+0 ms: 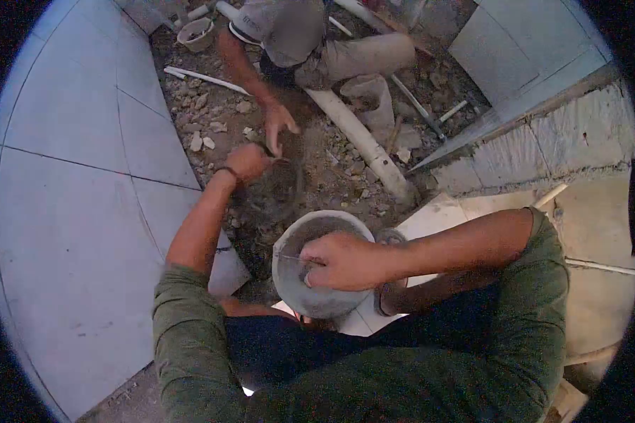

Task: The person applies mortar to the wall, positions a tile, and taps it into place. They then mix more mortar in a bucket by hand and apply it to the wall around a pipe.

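Reaching far with the left hand (pixel 248 162) above brown, stony rubble (pixel 335 169), close to another person's outstretched hand (pixel 278 121), in a grip too blurred to read. Bending the right hand (pixel 344 261) over the near, round, pale-grey bucket (pixel 285 285), with contents of the grip unclear; farther right, in the rubble, a thick, off-white pipe (pixel 360 139).

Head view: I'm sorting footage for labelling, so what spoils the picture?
Head view: black corners; tile seams bowed by the lens; grain in the dark clothing; the co-worker's head blurred; bright floor patches near the bucket.
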### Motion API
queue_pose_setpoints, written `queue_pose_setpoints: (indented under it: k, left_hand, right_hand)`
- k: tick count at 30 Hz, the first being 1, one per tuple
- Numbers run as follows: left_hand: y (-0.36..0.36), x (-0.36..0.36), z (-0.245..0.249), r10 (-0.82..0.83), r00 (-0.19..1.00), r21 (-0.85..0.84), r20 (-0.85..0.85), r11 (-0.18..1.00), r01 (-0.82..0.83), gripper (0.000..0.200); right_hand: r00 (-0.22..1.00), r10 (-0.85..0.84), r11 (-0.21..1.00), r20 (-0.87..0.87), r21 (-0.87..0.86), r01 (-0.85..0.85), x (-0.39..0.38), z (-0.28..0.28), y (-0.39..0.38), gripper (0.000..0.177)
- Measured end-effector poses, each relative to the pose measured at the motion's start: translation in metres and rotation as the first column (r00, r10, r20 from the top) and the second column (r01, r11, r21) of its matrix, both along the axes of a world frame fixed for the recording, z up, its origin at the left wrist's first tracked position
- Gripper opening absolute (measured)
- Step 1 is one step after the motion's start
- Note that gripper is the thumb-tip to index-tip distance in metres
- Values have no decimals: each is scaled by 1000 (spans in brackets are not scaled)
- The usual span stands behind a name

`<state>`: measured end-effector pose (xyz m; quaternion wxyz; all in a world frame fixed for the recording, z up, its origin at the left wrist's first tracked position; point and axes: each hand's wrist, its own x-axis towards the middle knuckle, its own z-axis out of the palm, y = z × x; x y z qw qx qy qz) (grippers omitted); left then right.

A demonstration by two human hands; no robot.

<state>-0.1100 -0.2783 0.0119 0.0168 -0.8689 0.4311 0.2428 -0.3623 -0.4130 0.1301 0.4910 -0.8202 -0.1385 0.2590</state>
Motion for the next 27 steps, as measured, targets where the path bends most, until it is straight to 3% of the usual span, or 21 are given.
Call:
queue_pose_setpoints:
  k: [1,4,7,10,14,16,17,18,19,20,22,24,26,27]
  left_hand:
    - [-9,0,-2,-64,998,-57,24,996,66,40]
    - [-38,4,-21,37,999,-149,-26,988,-41,40]
    - [-70,-13,-16,-239,947,-213,213,935,284,38]
    - [-98,-20,-3,-109,994,-455,6,885,100,33]
    - [-127,-18,1,-217,976,-604,12,777,180,32]
    - [-126,-7,7,-249,968,-667,30,717,205,34]
    - [-119,3,11,-211,943,-669,-256,743,-16,35]
    - [-108,13,19,-161,837,-608,-523,759,-234,36]
    - [-95,20,31,-109,657,-490,-746,758,-430,37]
    - [-79,27,43,-67,651,-391,-756,844,-366,34]
    - [-51,17,61,-171,543,-377,-822,878,-295,38]
    - [-31,-1,67,-55,340,-182,-939,917,-355,44]
    - [-7,-14,64,-121,715,-279,-688,955,-106,47]
    - [1,-16,59,-173,844,-273,-508,961,33,49]
  right_hand:
    - [1000,2,1000,-2,10,-2,-1,6,1,34]
    - [1000,5,1000,16,-16,-4,-2,5,6,34]
    - [1000,-14,999,20,-52,15,-3,10,5,35]
    - [994,-105,994,15,-20,105,-3,9,3,29]
    - [976,-209,978,63,-6,209,5,10,2,28]
    - [981,-178,981,74,-69,183,15,8,-1,33]
    - [984,-158,982,79,-94,165,20,4,-3,37]
    - [981,-170,980,96,-84,178,26,-2,-3,34]
    - [975,-185,980,127,-50,193,33,-11,-4,31]
    - [967,-201,978,155,-16,206,41,-20,-5,28]
    - [965,-210,977,159,-5,213,62,-37,-7,26]
    - [974,-194,978,119,-57,201,87,-49,-7,24]
    - [970,-241,970,-2,-25,241,111,-59,-3,24]
    - [962,-265,964,-64,-12,265,122,-60,-2,24]
